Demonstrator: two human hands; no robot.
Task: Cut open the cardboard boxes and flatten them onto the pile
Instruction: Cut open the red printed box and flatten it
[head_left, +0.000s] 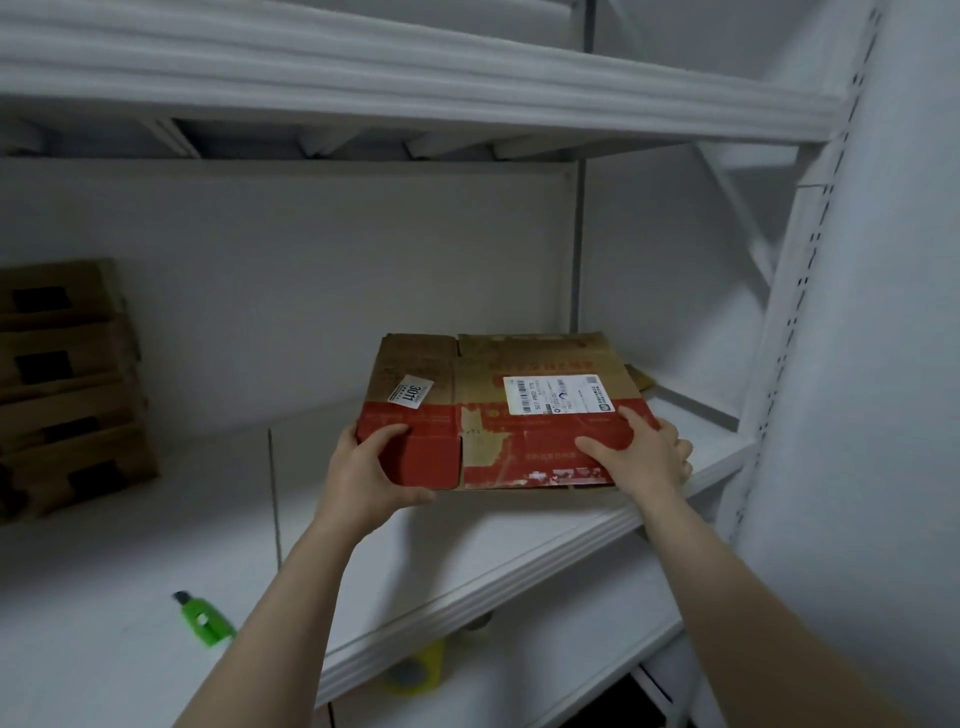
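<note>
A flattened cardboard box (498, 384), brown with a red band and two white labels, lies on the white shelf (519, 540) at its right end. My left hand (371, 465) grips its near left corner, thumb on top. My right hand (641, 449) holds the near right edge, with fingers lying on the red band. More flat cardboard (640, 378) peeks out from under its far right corner. A green box cutter (203, 619) lies on the shelf at the near left, beside my left forearm.
Several unflattened brown boxes (67, 384) are stacked at the left against the back wall. A white shelf board (415, 83) hangs overhead, and a perforated upright (795, 322) stands at the right. A yellow tape roll (418, 670) sits on the lower shelf.
</note>
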